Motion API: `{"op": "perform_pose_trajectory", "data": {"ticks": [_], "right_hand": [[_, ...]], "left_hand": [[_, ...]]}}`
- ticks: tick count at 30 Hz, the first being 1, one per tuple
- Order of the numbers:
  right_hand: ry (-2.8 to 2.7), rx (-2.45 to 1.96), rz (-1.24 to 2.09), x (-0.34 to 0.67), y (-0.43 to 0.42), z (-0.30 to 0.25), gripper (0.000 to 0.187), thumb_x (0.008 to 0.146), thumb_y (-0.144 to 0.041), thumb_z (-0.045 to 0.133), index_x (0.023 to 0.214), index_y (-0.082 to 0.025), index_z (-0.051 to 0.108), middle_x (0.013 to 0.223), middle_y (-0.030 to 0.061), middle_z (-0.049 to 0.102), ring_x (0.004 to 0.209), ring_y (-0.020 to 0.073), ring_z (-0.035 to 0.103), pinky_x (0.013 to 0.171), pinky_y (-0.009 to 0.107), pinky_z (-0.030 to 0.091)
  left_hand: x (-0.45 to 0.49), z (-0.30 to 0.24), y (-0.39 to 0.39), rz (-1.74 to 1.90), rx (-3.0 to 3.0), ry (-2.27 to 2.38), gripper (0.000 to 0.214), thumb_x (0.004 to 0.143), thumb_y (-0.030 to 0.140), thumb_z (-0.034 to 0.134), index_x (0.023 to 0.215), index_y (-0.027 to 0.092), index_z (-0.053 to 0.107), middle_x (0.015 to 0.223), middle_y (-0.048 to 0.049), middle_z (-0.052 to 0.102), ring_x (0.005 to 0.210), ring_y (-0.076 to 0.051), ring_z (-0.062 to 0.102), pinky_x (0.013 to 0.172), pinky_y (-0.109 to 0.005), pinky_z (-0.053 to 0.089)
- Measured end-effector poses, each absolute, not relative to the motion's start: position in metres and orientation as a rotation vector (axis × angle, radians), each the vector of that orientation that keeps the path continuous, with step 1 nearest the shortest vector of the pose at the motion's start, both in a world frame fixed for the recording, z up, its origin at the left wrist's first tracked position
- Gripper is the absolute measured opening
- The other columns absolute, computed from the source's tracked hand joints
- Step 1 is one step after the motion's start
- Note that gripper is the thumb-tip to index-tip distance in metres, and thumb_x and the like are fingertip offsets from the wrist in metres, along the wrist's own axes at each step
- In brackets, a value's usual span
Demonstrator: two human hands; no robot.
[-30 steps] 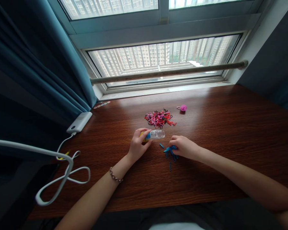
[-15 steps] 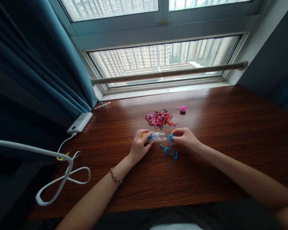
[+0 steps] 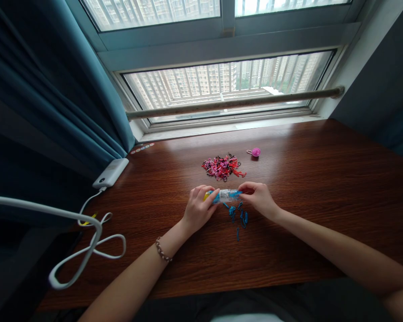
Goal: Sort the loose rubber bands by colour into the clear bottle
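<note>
My left hand (image 3: 198, 208) grips a small clear plastic bottle (image 3: 226, 195) lying sideways just above the wooden desk (image 3: 305, 214), its open mouth pointing right. My right hand (image 3: 260, 197) is pinched at that mouth, pressing blue rubber bands into it. Blue bands show inside the bottle. Several loose blue bands (image 3: 238, 217) lie on the desk right under both hands. A pile of red, pink and black bands (image 3: 222, 166) sits farther back, towards the window.
A small pink cap (image 3: 255, 152) lies behind the pile. A white power bank (image 3: 110, 172) sits at the desk's left edge by the blue curtain (image 3: 53, 89), with a white cable (image 3: 87, 250) looping off it. The window sill (image 3: 228, 127) borders the back.
My right hand lifted from the blue bands on the desk with some pinched in it and moved up to the bottle's mouth. The left hand turned the bottle slightly nearer.
</note>
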State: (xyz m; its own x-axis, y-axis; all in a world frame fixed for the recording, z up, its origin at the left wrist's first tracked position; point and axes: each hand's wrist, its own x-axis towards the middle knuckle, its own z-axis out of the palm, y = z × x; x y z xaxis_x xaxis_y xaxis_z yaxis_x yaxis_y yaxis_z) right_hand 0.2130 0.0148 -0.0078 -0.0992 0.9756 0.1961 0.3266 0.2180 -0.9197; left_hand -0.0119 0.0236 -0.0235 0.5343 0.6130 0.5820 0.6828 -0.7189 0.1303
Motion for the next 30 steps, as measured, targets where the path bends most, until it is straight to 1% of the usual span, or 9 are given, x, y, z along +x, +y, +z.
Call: {"op": "perform_pose_trajectory", "data": {"ticks": [6, 9, 13, 15, 19, 22, 25, 28, 30], "right_hand": [[-1.642, -1.242, 0.771, 0.213, 0.013, -0.006, 0.012, 0.070, -0.025, 0.062, 0.077, -0.019, 0.070, 0.079, 0.0051, 0.064, 0.074, 0.0167, 0.059, 0.064, 0.026, 0.048], [-1.619, -1.180, 0.843, 0.212, 0.012, -0.006, 0.015, 0.073, -0.025, 0.060, 0.082, -0.019, 0.070, 0.080, 0.0053, 0.064, 0.072, 0.0160, 0.060, 0.063, 0.027, 0.049], [-1.494, -1.139, 1.009, 0.208, 0.011, -0.006, 0.015, 0.070, -0.025, 0.061, 0.083, -0.016, 0.065, 0.081, 0.0042, 0.066, 0.076, 0.0170, 0.062, 0.073, 0.031, 0.051], [-1.437, -1.114, 1.042, 0.207, 0.009, -0.006, 0.015, 0.070, -0.025, 0.061, 0.083, -0.016, 0.061, 0.081, 0.0039, 0.066, 0.077, 0.0167, 0.063, 0.073, 0.030, 0.052], [-1.545, -1.113, 0.894, 0.208, 0.007, -0.001, 0.008, 0.073, -0.020, 0.057, 0.078, -0.016, 0.062, 0.081, 0.0045, 0.065, 0.076, 0.0164, 0.062, 0.073, 0.030, 0.051], [-1.637, -1.118, 0.769, 0.209, 0.004, 0.005, 0.011, 0.077, -0.018, 0.053, 0.078, -0.017, 0.064, 0.082, 0.0053, 0.064, 0.078, 0.0168, 0.061, 0.075, 0.031, 0.049], [-1.633, -1.013, 0.842, 0.208, 0.001, 0.010, 0.016, 0.082, -0.019, 0.047, 0.093, -0.019, 0.059, 0.092, 0.0066, 0.063, 0.087, 0.0171, 0.061, 0.080, 0.032, 0.048], [-1.613, -0.873, 0.922, 0.208, -0.003, 0.014, 0.026, 0.084, -0.017, 0.043, 0.110, -0.020, 0.046, 0.104, 0.0079, 0.062, 0.099, 0.0174, 0.058, 0.086, 0.034, 0.044], [-1.620, -0.880, 0.835, 0.209, -0.003, 0.014, 0.027, 0.084, -0.016, 0.043, 0.111, -0.021, 0.044, 0.107, 0.0078, 0.061, 0.102, 0.0175, 0.055, 0.087, 0.034, 0.043]], "left_hand": [[-0.013, -0.023, 0.024, -0.956, -2.624, -1.175, 0.041, 0.076, 0.024, 0.057, 0.117, 0.025, 0.050, 0.106, -0.0083, 0.054, 0.102, -0.024, 0.046, 0.087, -0.042, 0.038], [-0.013, -0.023, 0.024, -0.963, -2.627, -1.172, 0.041, 0.076, 0.024, 0.057, 0.117, 0.025, 0.050, 0.106, -0.0085, 0.054, 0.101, -0.024, 0.046, 0.087, -0.042, 0.038], [-0.014, -0.022, 0.024, -0.973, -2.625, -1.182, 0.041, 0.077, 0.025, 0.057, 0.117, 0.025, 0.050, 0.106, -0.0087, 0.054, 0.101, -0.025, 0.046, 0.087, -0.042, 0.038], [-0.014, -0.021, 0.024, -0.979, -2.624, -1.196, 0.041, 0.077, 0.025, 0.056, 0.117, 0.025, 0.050, 0.106, -0.0087, 0.053, 0.101, -0.025, 0.046, 0.087, -0.042, 0.038], [-0.014, -0.022, 0.025, -0.987, -2.633, -1.209, 0.040, 0.077, 0.024, 0.056, 0.117, 0.025, 0.049, 0.106, -0.0083, 0.053, 0.102, -0.025, 0.045, 0.088, -0.042, 0.038], [-0.013, -0.022, 0.025, -1.009, -2.637, -1.235, 0.041, 0.077, 0.025, 0.057, 0.117, 0.025, 0.049, 0.106, -0.0082, 0.052, 0.102, -0.024, 0.046, 0.088, -0.042, 0.038], [-0.013, -0.022, 0.024, -1.070, -2.633, -1.282, 0.041, 0.076, 0.025, 0.057, 0.117, 0.025, 0.048, 0.107, -0.0082, 0.052, 0.102, -0.024, 0.046, 0.088, -0.041, 0.039], [-0.013, -0.021, 0.024, -1.189, -2.634, -1.337, 0.041, 0.076, 0.025, 0.058, 0.116, 0.024, 0.047, 0.108, -0.0083, 0.051, 0.101, -0.023, 0.047, 0.089, -0.040, 0.040], [-0.013, -0.020, 0.025, -1.338, -2.609, -1.404, 0.040, 0.076, 0.025, 0.059, 0.114, 0.022, 0.047, 0.108, -0.0081, 0.051, 0.101, -0.022, 0.048, 0.090, -0.040, 0.040]]}}
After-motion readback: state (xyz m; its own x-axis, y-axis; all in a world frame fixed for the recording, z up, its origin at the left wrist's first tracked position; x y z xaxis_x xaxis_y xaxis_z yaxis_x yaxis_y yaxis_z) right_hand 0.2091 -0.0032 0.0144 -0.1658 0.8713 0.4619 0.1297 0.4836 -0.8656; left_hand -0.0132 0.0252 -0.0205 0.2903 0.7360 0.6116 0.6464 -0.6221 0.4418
